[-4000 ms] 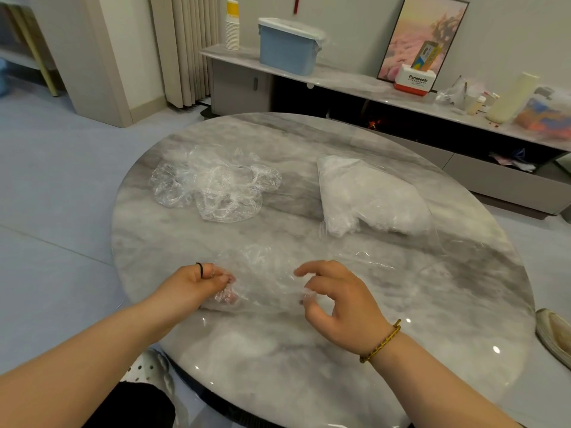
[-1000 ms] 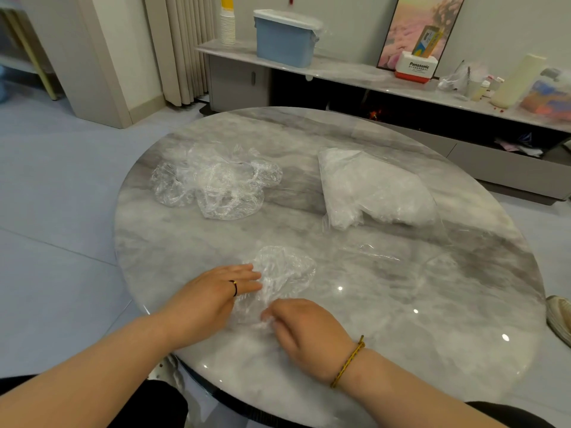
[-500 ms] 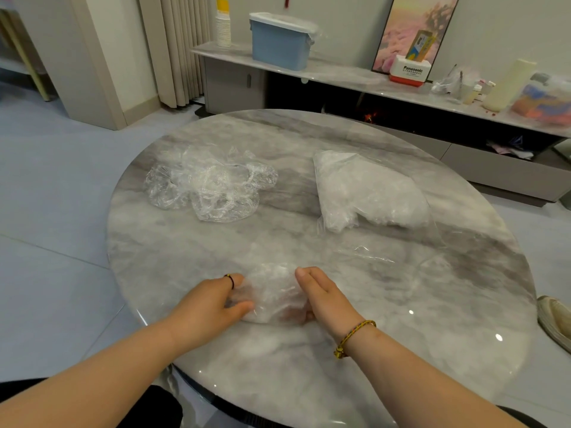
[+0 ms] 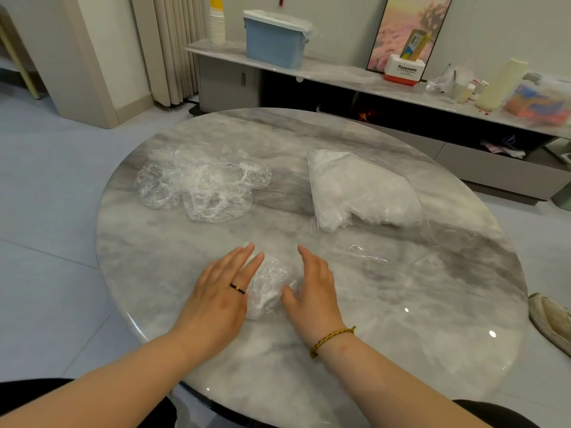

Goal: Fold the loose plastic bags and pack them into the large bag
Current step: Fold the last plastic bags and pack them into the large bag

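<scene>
At the near edge of the tabletop (image 4: 401, 319), a small crumpled bag (image 4: 268, 284) is pressed between the left hand (image 4: 216, 291) and the right hand (image 4: 313, 285). Neither grip is closed. The fingers of both hands are kept straight and spread, the left laid partly over the bag's left side and the right set against its right side with the thumb touching it. Nothing is pinched.

The bag is judged to be folded into a compact bundle and flattened, but not yet packed. A second ago it lay wider under the left fingers, with the right hand curled at its near edge. Since then it has been gathered narrower, and half a second ago it was cupped more closely by both hands.

Farther off on the left, a pile of loose bags (image 4: 200, 183) is left unfolded, so most of the work is judged to remain. On the far right lies the large bag (image 4: 361, 193), already partly filled with white material. Neither the pile nor the large bag has been moved.
</scene>
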Motion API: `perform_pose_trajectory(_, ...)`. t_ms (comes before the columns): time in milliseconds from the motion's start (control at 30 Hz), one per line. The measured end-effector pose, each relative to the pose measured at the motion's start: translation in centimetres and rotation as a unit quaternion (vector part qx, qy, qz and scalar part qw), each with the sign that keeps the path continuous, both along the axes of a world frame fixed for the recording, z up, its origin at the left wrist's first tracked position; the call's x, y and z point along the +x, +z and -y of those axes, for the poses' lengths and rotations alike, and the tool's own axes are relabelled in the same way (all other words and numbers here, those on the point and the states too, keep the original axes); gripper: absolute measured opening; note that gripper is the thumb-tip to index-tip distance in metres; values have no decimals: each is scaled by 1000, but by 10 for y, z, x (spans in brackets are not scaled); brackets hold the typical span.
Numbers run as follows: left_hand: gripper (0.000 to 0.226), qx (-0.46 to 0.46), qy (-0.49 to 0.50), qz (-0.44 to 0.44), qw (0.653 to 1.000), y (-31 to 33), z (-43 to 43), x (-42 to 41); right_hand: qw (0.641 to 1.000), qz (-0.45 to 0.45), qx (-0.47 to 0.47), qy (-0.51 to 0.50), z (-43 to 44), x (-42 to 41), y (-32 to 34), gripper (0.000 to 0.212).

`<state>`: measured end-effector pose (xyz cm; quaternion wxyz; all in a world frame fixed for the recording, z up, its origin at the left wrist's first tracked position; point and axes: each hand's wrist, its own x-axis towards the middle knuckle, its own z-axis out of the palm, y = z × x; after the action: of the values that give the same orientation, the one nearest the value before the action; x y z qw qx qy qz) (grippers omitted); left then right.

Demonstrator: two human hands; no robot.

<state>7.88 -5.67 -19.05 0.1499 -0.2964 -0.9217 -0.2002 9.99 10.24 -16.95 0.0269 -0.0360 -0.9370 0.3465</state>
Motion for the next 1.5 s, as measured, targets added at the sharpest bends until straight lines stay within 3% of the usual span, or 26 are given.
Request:
perform_pose_trajectory(67, 52, -30, -12, 17, 999, -1, -2, -1, 990, -78, 110, 38, 5, 2, 0, 56)
perform_pose_trajectory(167, 53, -88, 1, 80, 993, -1, -5, -1, 969, -133, 190, 80, 11, 2, -13, 49)
perform_pose_trajectory(267, 73, -132, 19, 121, 984, -5, -4, -6, 962, -84, 227, 128, 17, 3, -14, 48)
perform_pose_trajectory(400, 49, -202, 17, 134, 970, -8, -4, -3, 955, -33, 253, 148, 20, -3, -18, 51)
perform_pose_trajectory(833, 50, -228, 19, 106, 968, -12, -7, -4, 940, 41, 293, 169, 17, -2, -21, 52)
perform_pose_trajectory(900, 50, -228, 16, 105, 968, -12, -8, -2, 940, 56, 294, 165, 17, -2, -17, 61)
perform_pose_trajectory(967, 51, -215, 29, 102, 971, -11, -9, -3, 947, 33, 255, 190, 12, -4, -18, 82)
perform_pose_trajectory(1000, 51, -196, 39, 91, 976, -7, -11, -3, 954, 38, 220, 198, 9, -4, -17, 81)
perform_pose_trajectory(1100, 58, -152, 72, 126, 978, 9, -14, -8, 984, 35, 67, 160, 2, -5, -13, 53)
perform_pose_trajectory(1167, 74, -124, 94, 199, 968, 15, -17, -15, 996, -9, -8, 94, 0, -5, -9, 48)
perform_pose_trajectory(1233, 71, -121, 119, 253, 953, 20, -18, -21, 997, -35, -60, 38, -1, -7, -7, 47)
perform_pose_trajectory(1333, 25, -105, 121, 275, 948, 25, -20, -24, 995, 1, -103, -4, -5, -10, 0, 54)
perform_pose_trajectory(1400, 38, -57, 109, 299, 946, 30, -23, -25, 991, 40, -122, -27, -8, -11, 5, 62)
perform_pose_trajectory(1500, 40, 113, 88, 340, 929, 34, -29, -27, 974, 114, -190, -49, -15, -16, 14, 60)
